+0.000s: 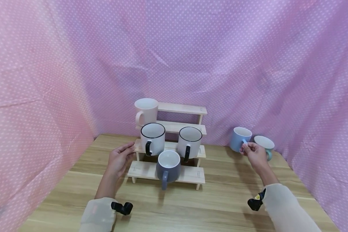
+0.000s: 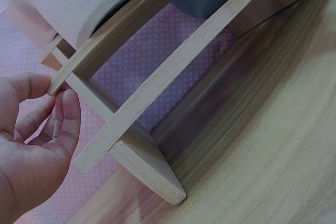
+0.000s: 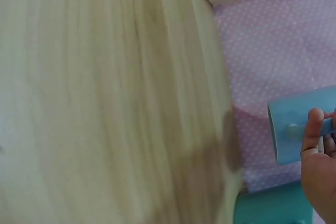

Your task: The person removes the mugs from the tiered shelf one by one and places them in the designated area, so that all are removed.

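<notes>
In the head view my right hand (image 1: pixel 255 155) pinches the handle of a light blue mug (image 1: pixel 237 141) at the right. A gap shows between the mug's base and the tabletop in the right wrist view, where the mug (image 3: pixel 299 106) lies partly behind the fingers. Over on the left, my left hand (image 1: pixel 119 160) holds the end of a stepped wooden rack. The left wrist view shows thumb and fingertips (image 2: pixel 39 84) gripping the end of one step (image 2: pixel 79 66). Two white mugs with black rims (image 1: pixel 159 141) (image 1: pixel 191 143) stand on that step.
A green-handled mug (image 1: pixel 264 141) stands behind my right hand. On the rack's lowest step (image 1: pixel 145 169) is a grey-blue mug (image 1: pixel 174 172); a pale pink mug (image 1: pixel 149 116) sits higher, at the left. Pink dotted cloth (image 1: pixel 174 58) hangs behind and beside the wooden table (image 1: pixel 191 209).
</notes>
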The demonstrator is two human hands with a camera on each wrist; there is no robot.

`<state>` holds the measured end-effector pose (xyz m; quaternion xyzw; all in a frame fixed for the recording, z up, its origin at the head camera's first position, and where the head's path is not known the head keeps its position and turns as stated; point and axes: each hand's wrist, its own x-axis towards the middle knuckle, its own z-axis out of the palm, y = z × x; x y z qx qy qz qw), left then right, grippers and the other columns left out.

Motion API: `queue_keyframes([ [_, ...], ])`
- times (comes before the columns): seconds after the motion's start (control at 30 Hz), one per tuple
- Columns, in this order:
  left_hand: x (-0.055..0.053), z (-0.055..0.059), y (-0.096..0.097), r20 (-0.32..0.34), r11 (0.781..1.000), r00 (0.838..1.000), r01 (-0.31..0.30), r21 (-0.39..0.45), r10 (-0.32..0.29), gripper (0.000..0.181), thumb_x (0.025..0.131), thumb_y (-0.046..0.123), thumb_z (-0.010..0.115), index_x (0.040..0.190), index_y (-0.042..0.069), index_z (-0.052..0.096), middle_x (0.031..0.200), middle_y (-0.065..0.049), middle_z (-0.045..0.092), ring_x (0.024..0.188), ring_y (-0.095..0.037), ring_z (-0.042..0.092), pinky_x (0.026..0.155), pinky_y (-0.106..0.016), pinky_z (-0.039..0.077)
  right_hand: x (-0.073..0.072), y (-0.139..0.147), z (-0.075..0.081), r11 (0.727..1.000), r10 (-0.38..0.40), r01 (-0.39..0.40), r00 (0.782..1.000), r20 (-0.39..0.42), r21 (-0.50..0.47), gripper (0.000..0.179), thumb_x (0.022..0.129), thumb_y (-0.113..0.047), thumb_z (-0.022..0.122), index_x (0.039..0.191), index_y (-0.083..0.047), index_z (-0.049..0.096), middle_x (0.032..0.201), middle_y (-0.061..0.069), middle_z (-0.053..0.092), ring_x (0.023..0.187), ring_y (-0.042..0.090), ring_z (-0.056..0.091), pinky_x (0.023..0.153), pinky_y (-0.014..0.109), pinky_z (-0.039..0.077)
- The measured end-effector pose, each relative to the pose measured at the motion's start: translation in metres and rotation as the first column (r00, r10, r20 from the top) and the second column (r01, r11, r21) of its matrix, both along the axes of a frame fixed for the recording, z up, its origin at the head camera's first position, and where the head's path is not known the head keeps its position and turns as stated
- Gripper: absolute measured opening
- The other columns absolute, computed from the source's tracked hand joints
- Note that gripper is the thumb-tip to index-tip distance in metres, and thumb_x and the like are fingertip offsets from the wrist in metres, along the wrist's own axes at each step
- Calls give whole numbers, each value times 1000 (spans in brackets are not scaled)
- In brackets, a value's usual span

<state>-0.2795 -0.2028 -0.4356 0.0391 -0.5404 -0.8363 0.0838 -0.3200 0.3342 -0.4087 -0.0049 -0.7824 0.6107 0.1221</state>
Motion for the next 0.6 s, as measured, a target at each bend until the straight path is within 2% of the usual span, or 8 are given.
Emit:
queue_keyframes([
  [0.13, 0, 0, 0, 4, 1000, 1000, 7, 2, -7, 21, 98, -4, 64, 118, 0, 70, 97, 3, 75, 78, -7, 69, 85, -24, 63, 0, 3, -9, 999, -25, 25, 999, 30, 22, 33, 108, -10, 50, 122, 20, 51, 90, 1, 68, 82, 0, 65, 78, 16, 61],
  [0.33, 0, -1, 1, 14, 1000, 1000, 11, -24, -11, 29, 98, -3, 65, 127, -6, 64, 95, 4, 75, 78, -7, 68, 83, -22, 62, -1, 10, -25, 998, -46, 43, 997, 57, 49, 28, 108, -8, 49, 118, 18, 53, 85, -1, 66, 79, 0, 64, 76, 17, 61],
  [0.6, -1, -1, 0, 19, 1000, 1000, 6, -25, -6, 34, 98, -2, 66, 131, -9, 61, 96, 3, 74, 77, -7, 69, 82, -21, 62, -4, 15, -39, 995, -79, 75, 995, 60, 64, 27, 108, -8, 51, 114, 18, 56, 83, 1, 67, 76, 0, 64, 73, 17, 61],
])
